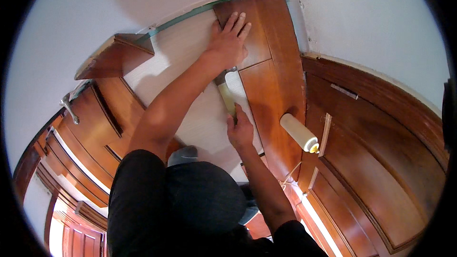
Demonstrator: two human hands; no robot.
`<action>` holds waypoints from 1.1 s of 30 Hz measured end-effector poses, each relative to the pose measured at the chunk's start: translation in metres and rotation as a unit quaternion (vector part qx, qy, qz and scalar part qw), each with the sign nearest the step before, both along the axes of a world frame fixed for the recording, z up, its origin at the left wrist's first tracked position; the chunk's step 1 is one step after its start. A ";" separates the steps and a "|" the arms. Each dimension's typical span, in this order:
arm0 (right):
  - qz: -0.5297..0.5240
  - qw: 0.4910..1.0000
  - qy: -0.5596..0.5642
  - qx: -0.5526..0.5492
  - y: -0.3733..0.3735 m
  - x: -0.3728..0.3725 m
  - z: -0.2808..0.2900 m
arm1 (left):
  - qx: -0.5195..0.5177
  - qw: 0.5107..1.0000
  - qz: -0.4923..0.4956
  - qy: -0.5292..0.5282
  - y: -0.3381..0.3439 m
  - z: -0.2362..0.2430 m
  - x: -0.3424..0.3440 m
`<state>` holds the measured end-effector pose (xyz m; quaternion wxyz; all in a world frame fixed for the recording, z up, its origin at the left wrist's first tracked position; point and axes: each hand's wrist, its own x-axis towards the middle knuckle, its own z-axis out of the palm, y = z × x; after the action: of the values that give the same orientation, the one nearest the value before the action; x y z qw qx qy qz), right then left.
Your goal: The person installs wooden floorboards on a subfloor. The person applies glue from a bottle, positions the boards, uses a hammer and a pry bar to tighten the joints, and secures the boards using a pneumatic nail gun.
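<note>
My left hand (230, 43) lies flat on a short reddish-brown floor plank (245, 31), fingers stretched forward and thumb out at the plank's left edge. Just below it, my right hand (240, 127) is wrapped round the pale yellow handle of a hammer (227, 96). The hammer's dark metal head points up toward my left wrist, close to the planks' left edge. Beside this lies a pale underlay sheet (183, 43). A cream squeeze bottle (298, 132) with a yellowish tip lies on its side on the planks to the right of my right hand.
Dark wood panelling (371, 138) stands along the right, with small wood strips (326, 133) by it. A loose angled wood piece (119, 59) and a metal fitting (71, 109) are at the left wall. A green strip (195, 12) edges the far wall. A grey-socked foot (183, 155) rests on the underlay.
</note>
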<state>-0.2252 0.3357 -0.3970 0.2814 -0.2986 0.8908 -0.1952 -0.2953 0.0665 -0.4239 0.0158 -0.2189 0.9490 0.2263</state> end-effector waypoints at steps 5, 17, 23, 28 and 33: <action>0.065 0.996 -0.035 0.056 -0.005 0.005 0.008 | 0.005 1.000 0.008 0.011 0.003 -0.004 0.003; 0.071 0.993 -0.054 0.074 -0.012 0.006 0.014 | 0.022 1.000 0.010 0.015 0.005 -0.003 0.004; -0.006 1.000 0.000 0.023 -0.005 0.009 0.001 | 0.030 0.999 -0.007 0.021 0.003 -0.001 0.006; 0.010 0.997 -0.053 0.062 -0.013 0.000 0.013 | 0.024 0.999 -0.003 0.033 0.002 -0.006 0.011; -0.016 0.999 -0.025 0.045 -0.016 0.010 0.006 | 0.031 0.999 -0.024 0.034 -0.002 -0.008 0.013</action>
<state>-0.2147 0.3195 -0.3914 0.3141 -0.2667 0.8958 -0.1668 -0.2822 0.0644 -0.4319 -0.0037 -0.1876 0.9465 0.2626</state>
